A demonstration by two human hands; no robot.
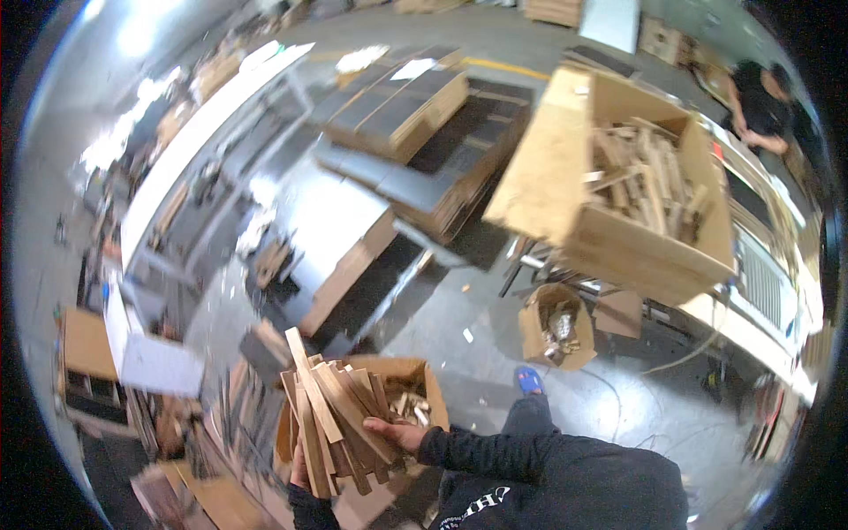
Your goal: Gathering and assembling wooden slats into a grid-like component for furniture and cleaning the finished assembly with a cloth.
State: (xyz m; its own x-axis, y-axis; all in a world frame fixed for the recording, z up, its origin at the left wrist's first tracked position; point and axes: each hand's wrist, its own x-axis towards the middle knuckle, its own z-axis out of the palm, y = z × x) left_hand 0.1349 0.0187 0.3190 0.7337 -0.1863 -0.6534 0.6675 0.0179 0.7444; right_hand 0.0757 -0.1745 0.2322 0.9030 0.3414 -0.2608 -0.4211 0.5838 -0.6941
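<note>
Both hands' grip cradles the wood scraps between left hand and right hand.

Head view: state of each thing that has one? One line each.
Bundle of wood strips: held in both hands, above the small box.
Left hand: gripping the bundle from below.
Right hand: closed on the bundle's side.
Small cardboard box: open, wood scraps inside.
Large cardboard box: open, partly filled with wood offcuts.
Floor carton: open, holds mixed scrap.
</note>
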